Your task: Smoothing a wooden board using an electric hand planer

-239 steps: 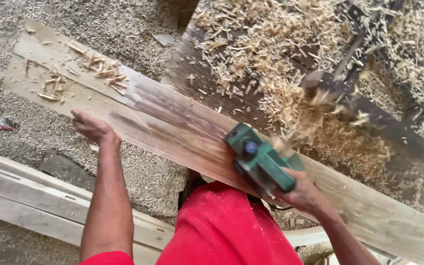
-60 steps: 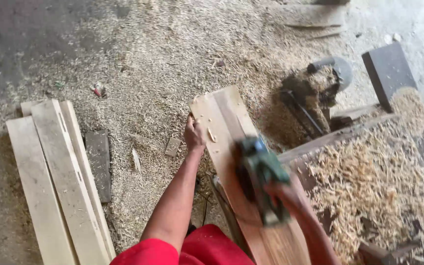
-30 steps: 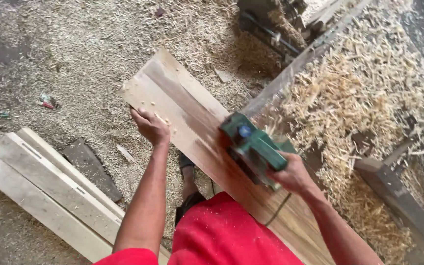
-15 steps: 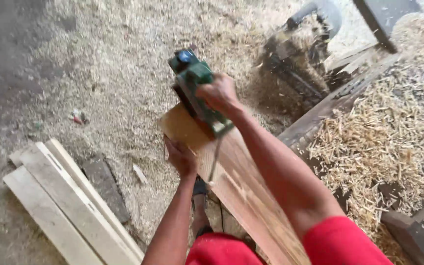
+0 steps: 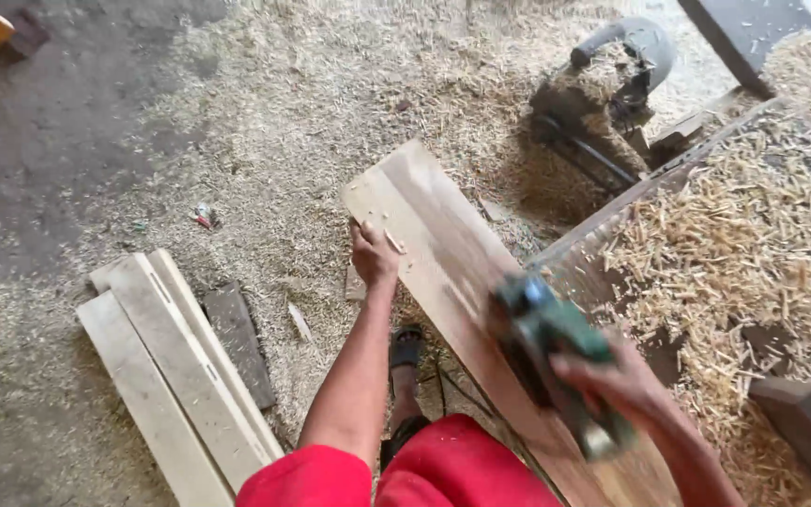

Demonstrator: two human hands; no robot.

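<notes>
With the plank (image 5: 462, 282) running from 11 to 5 o'clock and already smooth and pale, the left hand (image 5: 374, 255) pressed flat on its edge, while the right hand (image 5: 626, 385) clenched the blurred green planer (image 5: 556, 352) over its near half, so planing looked well along.

Planer (image 5: 556, 352) back at near end

A woodworking shop: sawdust and shavings (image 5: 753, 235) cover the floor (thickly), stacked planks (image 5: 171, 366) lie nearby.
</notes>
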